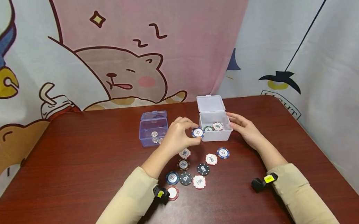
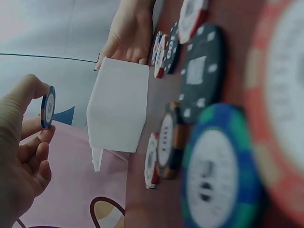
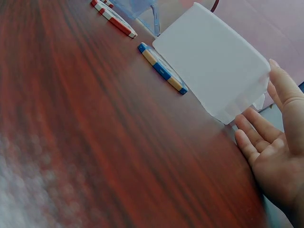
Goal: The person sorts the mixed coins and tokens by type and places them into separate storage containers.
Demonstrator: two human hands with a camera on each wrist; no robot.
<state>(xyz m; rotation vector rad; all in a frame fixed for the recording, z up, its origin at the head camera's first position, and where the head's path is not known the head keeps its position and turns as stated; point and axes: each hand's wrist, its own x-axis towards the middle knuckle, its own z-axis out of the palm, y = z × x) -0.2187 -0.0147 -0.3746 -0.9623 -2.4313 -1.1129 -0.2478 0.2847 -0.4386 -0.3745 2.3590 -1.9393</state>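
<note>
My left hand (image 1: 178, 135) pinches a blue-edged poker chip (image 1: 198, 133) marked 10 between thumb and fingers, beside the left front corner of a white plastic box (image 1: 216, 136). In the left wrist view the chip (image 2: 48, 108) is on edge, apart from the box. The box's lid (image 1: 211, 104) is tipped back, and a few chips (image 1: 217, 126) lie inside. Against the box's right side rests my right hand (image 1: 245, 129), fingers extended. The right wrist view shows its thumb (image 3: 285, 85) at the box's edge.
A clear blue box (image 1: 147, 142), lid raised, stands to the left with several small clear pieces inside. Several poker chips lie flat in front of the boxes, including a black chip (image 1: 203, 169) and a blue chip (image 1: 223, 153). A patterned curtain (image 1: 182, 56) hangs behind the table (image 1: 101, 159).
</note>
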